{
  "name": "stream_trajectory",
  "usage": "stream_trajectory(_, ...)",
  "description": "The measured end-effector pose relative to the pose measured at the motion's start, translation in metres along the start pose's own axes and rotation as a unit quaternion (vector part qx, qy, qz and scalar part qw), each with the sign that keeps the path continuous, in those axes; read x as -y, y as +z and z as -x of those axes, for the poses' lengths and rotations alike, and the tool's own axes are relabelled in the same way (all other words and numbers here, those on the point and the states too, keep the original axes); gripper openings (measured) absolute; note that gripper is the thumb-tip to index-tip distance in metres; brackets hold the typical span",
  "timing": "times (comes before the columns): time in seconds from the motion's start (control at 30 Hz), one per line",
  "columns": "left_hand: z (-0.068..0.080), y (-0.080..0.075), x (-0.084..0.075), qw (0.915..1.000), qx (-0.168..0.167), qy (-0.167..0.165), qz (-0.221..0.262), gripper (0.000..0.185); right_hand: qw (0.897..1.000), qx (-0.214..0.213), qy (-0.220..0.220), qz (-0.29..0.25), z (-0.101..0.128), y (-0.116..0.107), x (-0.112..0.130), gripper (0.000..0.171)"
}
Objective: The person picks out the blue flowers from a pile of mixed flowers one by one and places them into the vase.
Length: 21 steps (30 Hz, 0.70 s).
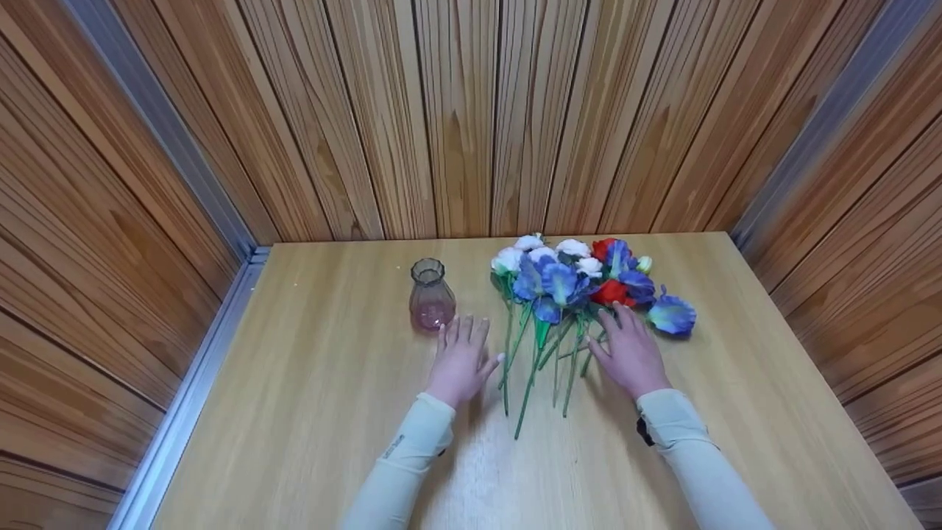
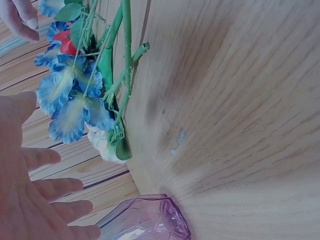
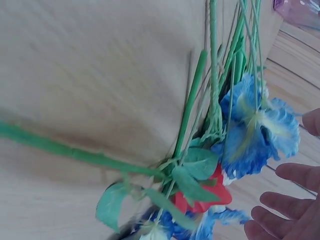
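Observation:
My left hand (image 1: pixel 459 362) is spread with straight fingers over the table, its fingertips close to a small glass vase (image 1: pixel 429 298) with a pinkish base. The vase stands upright. To the right lies a pile of artificial flowers: blue irises (image 1: pixel 559 283), white blooms (image 1: pixel 508 260) and red blooms (image 1: pixel 612 292), their green stems (image 1: pixel 526 390) pointing toward me. Over the pile's right side is my right hand (image 1: pixel 631 353), fingers extended and holding nothing, fingertips near a red bloom. In the right wrist view its fingers (image 3: pixel 280 205) spread beside a blue iris (image 3: pixel 255 130).
One blue flower (image 1: pixel 671 314) lies at the pile's right edge. Wooden plank walls (image 1: pixel 460 118) enclose the table (image 1: pixel 331 412) at the back and both sides. A metal rail (image 1: pixel 195 383) runs along the left edge.

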State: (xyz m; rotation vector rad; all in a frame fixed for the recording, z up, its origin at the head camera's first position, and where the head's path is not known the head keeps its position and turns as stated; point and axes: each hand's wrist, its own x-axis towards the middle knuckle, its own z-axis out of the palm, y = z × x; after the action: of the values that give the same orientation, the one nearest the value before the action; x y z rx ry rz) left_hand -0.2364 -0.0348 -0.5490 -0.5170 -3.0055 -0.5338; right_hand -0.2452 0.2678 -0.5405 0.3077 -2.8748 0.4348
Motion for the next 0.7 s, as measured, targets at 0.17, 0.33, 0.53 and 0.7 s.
stream_trajectory(0.17, 0.0, 0.002, 0.001, 1.0, 0.0, -0.001, 0.003, 0.069, 1.0, 0.002, 0.012, -0.001, 0.0, -0.005, -0.008, 0.06)
stream_trajectory(0.33, 0.0, 0.002, 0.003, 1.0, -0.005, 0.001, 0.005, 0.069, 0.999, 0.014, 0.036, -0.016, 0.003, -0.012, -0.017, 0.064)
stream_trajectory(0.53, 0.001, 0.002, 0.006, 0.9999, -0.009, -0.003, 0.006, 0.069, 0.998, -0.003, 0.047, -0.028, 0.008, -0.017, -0.032, 0.061)
stream_trajectory(0.7, 0.001, 0.001, 0.006, 0.9999, -0.012, 0.0, -0.006, 0.068, 0.998, -0.016, 0.051, -0.021, 0.012, -0.017, -0.042, 0.058)
